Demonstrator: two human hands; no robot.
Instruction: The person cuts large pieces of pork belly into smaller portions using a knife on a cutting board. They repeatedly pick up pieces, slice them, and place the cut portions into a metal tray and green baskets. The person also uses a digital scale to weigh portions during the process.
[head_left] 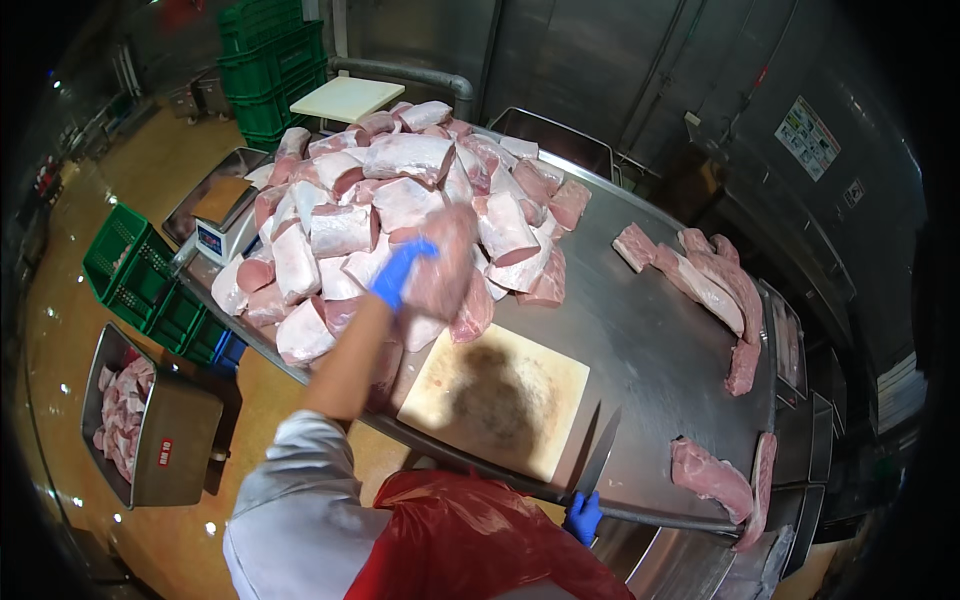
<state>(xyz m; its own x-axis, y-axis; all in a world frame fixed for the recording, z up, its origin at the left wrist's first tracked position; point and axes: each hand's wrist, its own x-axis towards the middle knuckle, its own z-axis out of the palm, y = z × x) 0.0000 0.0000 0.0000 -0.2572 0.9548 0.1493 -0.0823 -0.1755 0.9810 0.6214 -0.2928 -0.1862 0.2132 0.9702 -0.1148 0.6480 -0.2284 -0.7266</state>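
Note:
My left hand [405, 265], in a blue glove, grips a motion-blurred piece of pink meat [445, 268] at the right part of a large pile of pale, fat-covered meat pieces [330, 240]. Below the pile lies a stained white cutting board [450, 400] with a shadow across it. Low at the board's right, my right hand [582, 518], also gloved in blue, is closed on the handle of a long knife [600, 450], its blade pointing up the table.
Long meat strips [705, 285] and two more [705, 480] lie on the steel table [640, 380]'s right. A scale [225, 225], green crates [145, 270], a steel bin of meat [175, 450] and a raised white board [345, 97] stand around it; metal trays [805, 440] line the right edge.

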